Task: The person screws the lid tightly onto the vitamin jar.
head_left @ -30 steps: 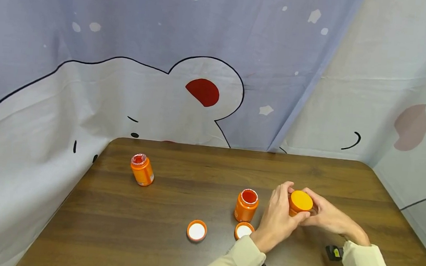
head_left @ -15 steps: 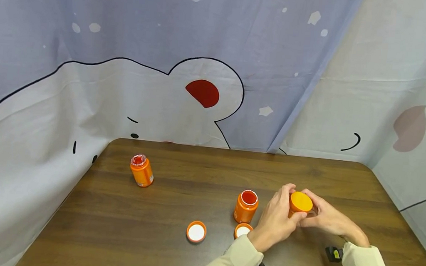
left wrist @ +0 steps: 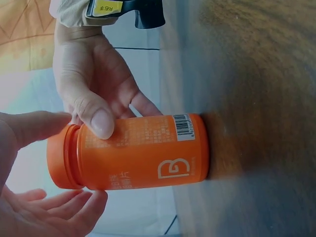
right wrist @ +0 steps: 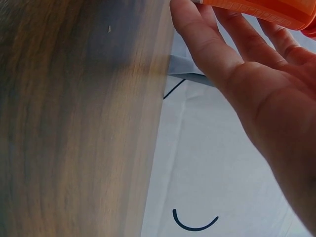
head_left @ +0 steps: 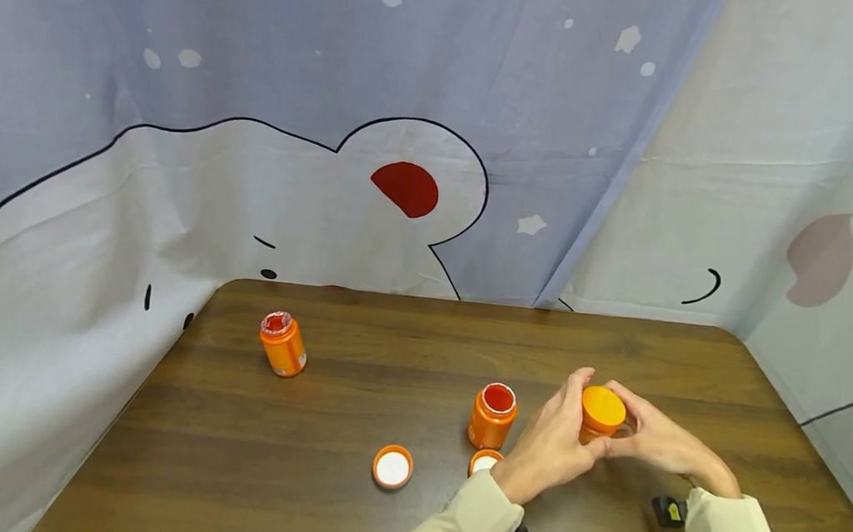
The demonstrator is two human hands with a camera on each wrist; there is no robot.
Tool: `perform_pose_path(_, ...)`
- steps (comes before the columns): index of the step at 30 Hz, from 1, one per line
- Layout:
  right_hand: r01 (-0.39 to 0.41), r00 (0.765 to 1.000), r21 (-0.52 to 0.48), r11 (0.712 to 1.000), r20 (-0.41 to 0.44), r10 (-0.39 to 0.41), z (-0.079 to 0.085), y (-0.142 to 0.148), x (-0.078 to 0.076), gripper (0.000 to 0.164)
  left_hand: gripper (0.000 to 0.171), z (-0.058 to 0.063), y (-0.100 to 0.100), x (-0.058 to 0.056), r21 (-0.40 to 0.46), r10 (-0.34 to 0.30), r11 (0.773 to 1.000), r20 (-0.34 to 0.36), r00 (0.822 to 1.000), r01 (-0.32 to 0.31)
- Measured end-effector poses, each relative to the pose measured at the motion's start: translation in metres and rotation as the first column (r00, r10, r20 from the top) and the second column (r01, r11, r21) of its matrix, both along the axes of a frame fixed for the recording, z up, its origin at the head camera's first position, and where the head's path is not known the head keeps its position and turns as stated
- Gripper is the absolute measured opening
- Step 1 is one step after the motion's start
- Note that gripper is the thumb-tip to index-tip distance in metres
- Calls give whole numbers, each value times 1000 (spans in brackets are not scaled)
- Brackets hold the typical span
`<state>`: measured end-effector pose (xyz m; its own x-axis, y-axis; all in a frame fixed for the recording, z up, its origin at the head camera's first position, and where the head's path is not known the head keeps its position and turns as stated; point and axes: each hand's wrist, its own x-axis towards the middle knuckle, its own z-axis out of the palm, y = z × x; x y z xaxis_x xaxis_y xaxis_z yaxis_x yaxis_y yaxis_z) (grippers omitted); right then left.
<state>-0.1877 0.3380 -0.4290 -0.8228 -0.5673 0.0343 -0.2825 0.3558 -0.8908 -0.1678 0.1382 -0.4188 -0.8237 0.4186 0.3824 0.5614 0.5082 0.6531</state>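
Between both hands an orange bottle (left wrist: 143, 153) stands upright on the wooden table (head_left: 340, 409), with its orange cap (head_left: 603, 407) on top. My left hand (head_left: 550, 439) has its thumb and fingers around the cap; in the left wrist view its thumb touches one side and its fingers lie on the other. Lower down, my right hand (head_left: 657, 434) grips the bottle's body, its thumb along the label. The bottle's far side is hidden. Left of my left hand stands an uncapped orange bottle (head_left: 492, 421) with a red inside.
Another uncapped orange bottle (head_left: 284, 347) stands at the table's far left. One loose cap (head_left: 392, 467) lies white inside up in front. A second loose cap (head_left: 484, 463) is partly covered by my left wrist. A printed curtain (head_left: 289, 197) hangs behind the table.
My left hand has turned slightly on the cap, its thumb shifting toward my right hand. The bottle stays in about the same place between both hands.
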Motion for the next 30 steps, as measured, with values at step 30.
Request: perform_pose_path(30, -28, 999, -30, 999, -38, 27, 0, -1, 1, 47, 62, -9, 7, -1, 20, 63, 998, -124, 990, -61)
